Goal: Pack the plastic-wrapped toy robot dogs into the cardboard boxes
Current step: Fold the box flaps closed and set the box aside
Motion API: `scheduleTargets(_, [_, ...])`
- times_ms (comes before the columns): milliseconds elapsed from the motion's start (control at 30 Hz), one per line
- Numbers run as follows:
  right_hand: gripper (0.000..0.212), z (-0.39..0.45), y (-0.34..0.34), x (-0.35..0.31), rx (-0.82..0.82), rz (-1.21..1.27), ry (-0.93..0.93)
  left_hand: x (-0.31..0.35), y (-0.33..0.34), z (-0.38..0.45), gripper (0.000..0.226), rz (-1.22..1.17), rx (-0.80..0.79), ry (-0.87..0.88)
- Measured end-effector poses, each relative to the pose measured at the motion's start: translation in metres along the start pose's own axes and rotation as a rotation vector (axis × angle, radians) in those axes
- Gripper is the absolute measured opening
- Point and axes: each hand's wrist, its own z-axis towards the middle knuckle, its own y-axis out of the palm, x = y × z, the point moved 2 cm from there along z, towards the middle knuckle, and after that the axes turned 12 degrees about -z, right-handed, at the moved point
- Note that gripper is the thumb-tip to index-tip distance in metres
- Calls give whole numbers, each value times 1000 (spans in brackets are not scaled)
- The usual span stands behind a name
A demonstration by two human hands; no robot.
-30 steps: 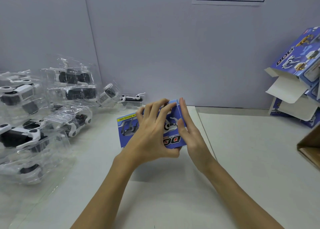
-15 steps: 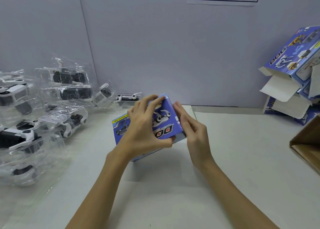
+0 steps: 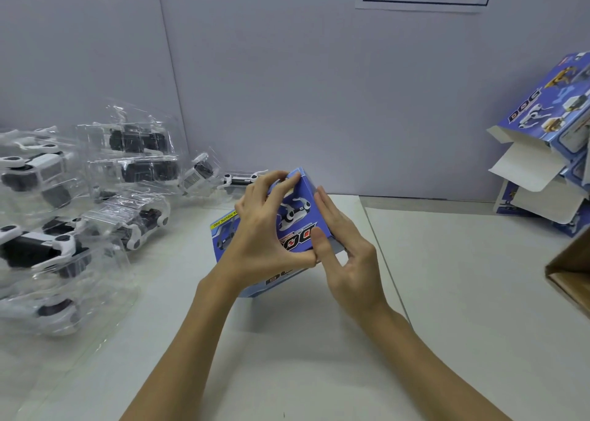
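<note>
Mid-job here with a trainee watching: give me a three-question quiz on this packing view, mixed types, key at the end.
1. True or false: the blue box lies flat on the table, untouched.
2. Which side of the person holds the wrapped dogs? A) left B) right C) behind the brown carton
3. Fill in: the open boxes stacked at far right show white ____.

Key
1. False: the left hand grips it from above, the right hand pinches its right end, and it is tilted.
2. A
3. flaps
</note>
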Motion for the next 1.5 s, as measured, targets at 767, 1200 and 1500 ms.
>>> scheduleTargets(767, [41, 17, -28, 33, 2, 142, 390, -18, 12, -10, 105, 290, -222, -133])
scheduleTargets(1200, [44, 17, -20, 31, 73, 213, 476, -23, 11, -9, 111, 417, -167, -210])
scheduleTargets(1500, [60, 26, -54, 42, -56, 3, 458, -46, -2, -11, 67, -209, 295, -588])
